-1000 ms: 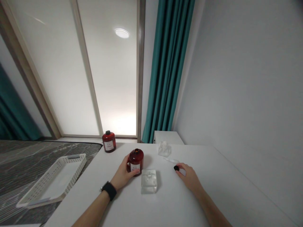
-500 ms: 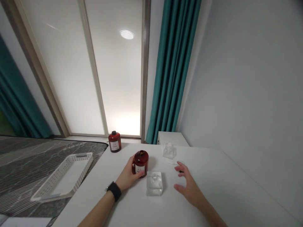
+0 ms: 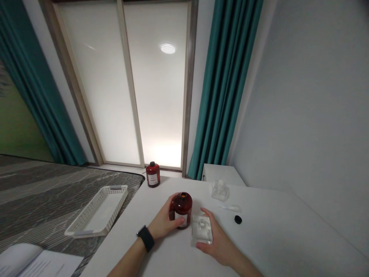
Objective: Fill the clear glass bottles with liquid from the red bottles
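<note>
An uncapped dark red bottle (image 3: 186, 204) with a white label stands upright on the white table. Around its left side wraps my left hand (image 3: 163, 221), thumb across the label. Just right of the bottle sits a square clear glass bottle (image 3: 201, 230) with a round opening on top. My right hand (image 3: 216, 237) grips this glass bottle from the right, fingers behind it and thumb at its near side. To the right lie a black cap (image 3: 238, 219) and a clear plastic dropper (image 3: 231, 208).
A second red bottle (image 3: 153, 175), capped in black, stands at the table's far left corner. Another clear glass bottle (image 3: 220, 191) is at the back. Left of the table (image 3: 178, 254) lie a white perforated basket (image 3: 96, 209) and an open book (image 3: 43, 261).
My right hand has moved left and closed on the clear glass bottle. My left hand keeps its hold on the red bottle. The camera view has shifted, and the black cap now shows.
</note>
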